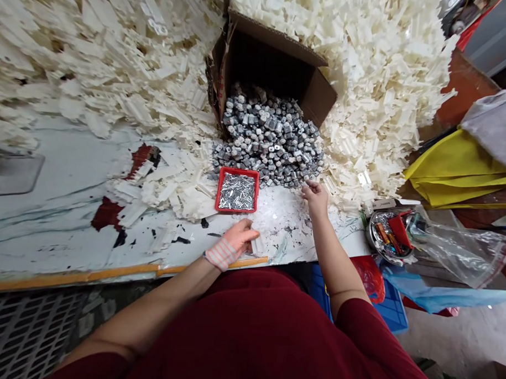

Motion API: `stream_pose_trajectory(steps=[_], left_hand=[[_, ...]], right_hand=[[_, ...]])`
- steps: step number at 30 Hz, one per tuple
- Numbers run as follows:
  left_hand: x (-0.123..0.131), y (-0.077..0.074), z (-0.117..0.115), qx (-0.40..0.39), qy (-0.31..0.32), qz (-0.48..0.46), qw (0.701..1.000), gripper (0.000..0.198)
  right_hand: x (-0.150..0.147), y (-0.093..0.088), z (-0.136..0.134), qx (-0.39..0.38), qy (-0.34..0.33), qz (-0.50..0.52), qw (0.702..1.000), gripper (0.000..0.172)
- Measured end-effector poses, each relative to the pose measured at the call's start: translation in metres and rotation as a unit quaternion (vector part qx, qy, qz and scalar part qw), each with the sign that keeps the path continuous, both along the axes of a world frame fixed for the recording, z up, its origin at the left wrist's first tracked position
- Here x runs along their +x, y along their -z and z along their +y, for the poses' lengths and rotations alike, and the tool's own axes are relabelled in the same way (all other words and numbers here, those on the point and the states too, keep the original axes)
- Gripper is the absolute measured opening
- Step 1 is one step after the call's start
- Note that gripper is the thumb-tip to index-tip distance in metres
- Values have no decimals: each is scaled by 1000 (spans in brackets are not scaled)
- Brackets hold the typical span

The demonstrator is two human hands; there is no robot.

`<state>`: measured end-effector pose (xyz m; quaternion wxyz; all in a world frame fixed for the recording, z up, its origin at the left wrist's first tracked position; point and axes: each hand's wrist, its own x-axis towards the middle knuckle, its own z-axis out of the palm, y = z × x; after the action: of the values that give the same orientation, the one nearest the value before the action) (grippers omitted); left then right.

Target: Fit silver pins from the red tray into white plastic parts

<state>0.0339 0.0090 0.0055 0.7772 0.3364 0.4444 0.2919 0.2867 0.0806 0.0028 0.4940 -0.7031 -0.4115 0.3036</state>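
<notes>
My left hand (232, 243), in an orange and white striped glove, is closed on a white plastic piece (257, 245) near the table's front edge. My bare right hand (316, 198) reaches to the front right of a heap of small grey and white blocks (271, 140). Its fingers are bent together at the heap's edge, and what they pinch is too small to make out. Between the hands and slightly left, a red tray (216, 198) holds many short silvery metal pins (237, 191).
The grey blocks spill from a tipped cardboard box (322, 98). Large piles of cream plastic pieces (377, 78) surround it and reach far left. At right stand a metal bowl of tools (371, 238) and a clear plastic bag (462, 246). A wooden strip (125, 273) edges the table.
</notes>
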Motion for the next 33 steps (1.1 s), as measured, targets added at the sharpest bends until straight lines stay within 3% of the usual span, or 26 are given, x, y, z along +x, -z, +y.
stream_pose_trajectory(steps=[2,4,7,10,13,17,22,23,25,26,28,30,33], left_hand=[[4,1,4,-25,-28,-33,999,35],[7,0,7,-25,-65,-52,996,38],[7,-6,9,-1,-117,-41,992,39],[4,-13,8,24,-154,-6,988,38],[0,-16,6,59,-135,40,988,36],[-7,-22,5,112,-85,73,987,33],[-9,-27,5,47,-40,-6,998,36],[-9,-27,5,35,-24,-17,999,37],[-8,-24,4,19,-1,-25,999,40],[-7,-22,4,11,3,-27,1000,40],[-6,-19,4,-3,-1,-32,999,40],[-5,-18,4,-2,-7,-37,999,36],[-1,-21,4,64,-16,11,998,24]], right_hand=[[-25,-8,-18,14,-57,37,998,42],[-54,-16,-42,13,-143,-4,990,38],[-89,-21,-75,58,-235,-180,953,28],[-103,-19,-90,96,-266,-331,900,26],[-101,-15,-90,86,-294,-384,871,27],[-96,-18,-88,37,-340,-345,874,28],[-63,-34,-77,-29,-433,-219,874,26],[-48,-37,-72,-49,-419,-233,876,24],[-13,-45,-62,-97,-295,-342,887,22],[6,-47,-58,-121,-218,-415,875,21],[37,-51,-51,-154,-169,-518,824,25],[56,-53,-46,-166,-214,-587,763,33],[68,-55,-38,-150,-304,-653,677,39]])
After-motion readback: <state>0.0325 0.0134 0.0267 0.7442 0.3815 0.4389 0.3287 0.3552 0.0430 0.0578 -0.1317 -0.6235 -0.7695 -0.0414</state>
